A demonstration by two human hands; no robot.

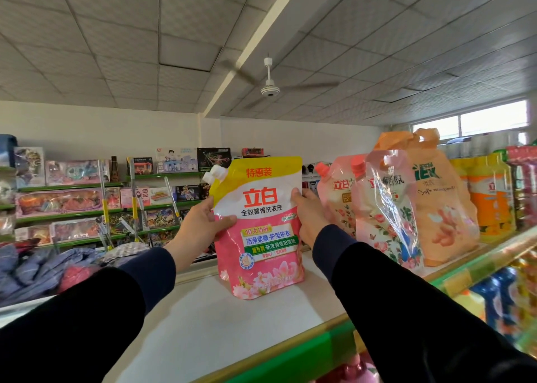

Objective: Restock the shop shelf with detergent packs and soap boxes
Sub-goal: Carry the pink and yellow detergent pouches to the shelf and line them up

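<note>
Shelf top [203, 318] white; both hands grip detergent pouch [261, 228] upright; ceiling fan [270, 89] overhead.

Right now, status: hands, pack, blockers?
Both hands, left hand and right hand, grip pink detergent pack. Pack base on top shelf. Pouch row close right.

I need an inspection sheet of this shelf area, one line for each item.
Surface: white top shelf, green front edge.
Job's things: pink and yellow detergent pack upright on the shelf; more pouches stand to its right.
Clutter: nothing seen.
Grippers: left hand and right hand grip the pack's sides.
Cables: nothing seen.
Surroundings: toy shelves behind, ceiling fan above.
</note>
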